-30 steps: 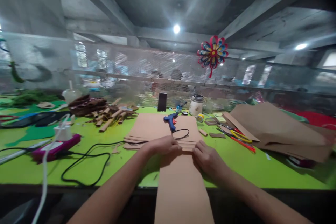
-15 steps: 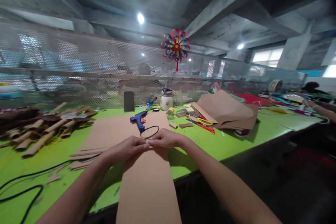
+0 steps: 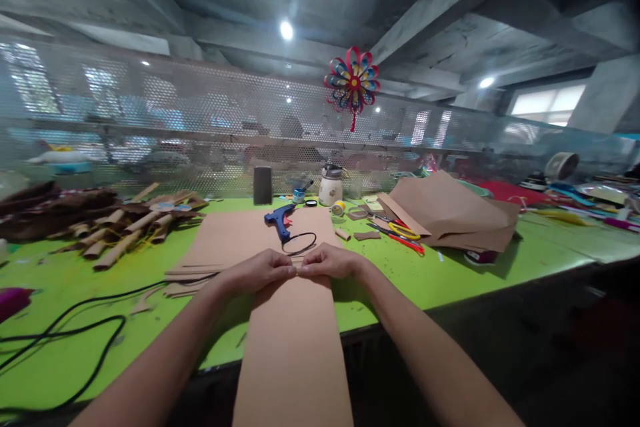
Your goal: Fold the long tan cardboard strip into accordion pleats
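Cardboard strip [image 3: 296, 347] is being pinched at its far edge, left hand [image 3: 263, 270] and right hand [image 3: 327, 260] now being brought together after being spaced apart — so the middle's probably being worked. Near end's being left overhanging the counter [image 3: 445, 280] — room's being left rightward, glue gun [image 3: 280, 219] crowding ahead.
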### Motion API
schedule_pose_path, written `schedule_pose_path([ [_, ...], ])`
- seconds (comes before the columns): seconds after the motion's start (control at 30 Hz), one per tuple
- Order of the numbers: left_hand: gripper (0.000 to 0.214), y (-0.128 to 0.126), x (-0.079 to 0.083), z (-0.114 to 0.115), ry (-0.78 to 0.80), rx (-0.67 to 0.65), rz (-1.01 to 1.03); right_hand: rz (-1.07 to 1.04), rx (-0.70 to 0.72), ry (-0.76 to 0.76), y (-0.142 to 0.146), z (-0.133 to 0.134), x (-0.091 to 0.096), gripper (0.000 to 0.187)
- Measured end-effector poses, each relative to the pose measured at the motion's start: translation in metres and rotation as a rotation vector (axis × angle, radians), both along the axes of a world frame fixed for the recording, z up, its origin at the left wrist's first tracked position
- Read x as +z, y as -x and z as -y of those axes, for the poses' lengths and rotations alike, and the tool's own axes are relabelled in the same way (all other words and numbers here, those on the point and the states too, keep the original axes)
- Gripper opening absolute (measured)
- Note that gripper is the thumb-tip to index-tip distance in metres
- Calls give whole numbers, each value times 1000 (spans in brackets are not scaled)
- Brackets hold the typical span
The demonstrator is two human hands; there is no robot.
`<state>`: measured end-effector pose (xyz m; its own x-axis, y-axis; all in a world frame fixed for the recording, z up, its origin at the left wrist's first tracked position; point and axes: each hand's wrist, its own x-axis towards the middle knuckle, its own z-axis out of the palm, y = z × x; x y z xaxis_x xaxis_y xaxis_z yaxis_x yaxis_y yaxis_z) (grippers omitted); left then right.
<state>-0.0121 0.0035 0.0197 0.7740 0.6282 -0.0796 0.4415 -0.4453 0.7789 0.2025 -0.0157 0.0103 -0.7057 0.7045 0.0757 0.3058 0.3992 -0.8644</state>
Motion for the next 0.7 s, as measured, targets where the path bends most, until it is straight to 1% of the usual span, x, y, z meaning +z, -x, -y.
schedule_pose_path([
  [0.1,51,-1,-2,3,-35,25,-15,69,-6,-55,1,2,1,45],
  [0.3,48,1,3,14,-85,34,-54,181,-6,-180,2,6,-1,42],
  [0.5,46,2,2,13,-116,24,-77,234,-30,-228,1,9,1,39],
  [0.7,44,1,-3,9,-137,2,-87,250,-48,-218,0,8,0,40],
])
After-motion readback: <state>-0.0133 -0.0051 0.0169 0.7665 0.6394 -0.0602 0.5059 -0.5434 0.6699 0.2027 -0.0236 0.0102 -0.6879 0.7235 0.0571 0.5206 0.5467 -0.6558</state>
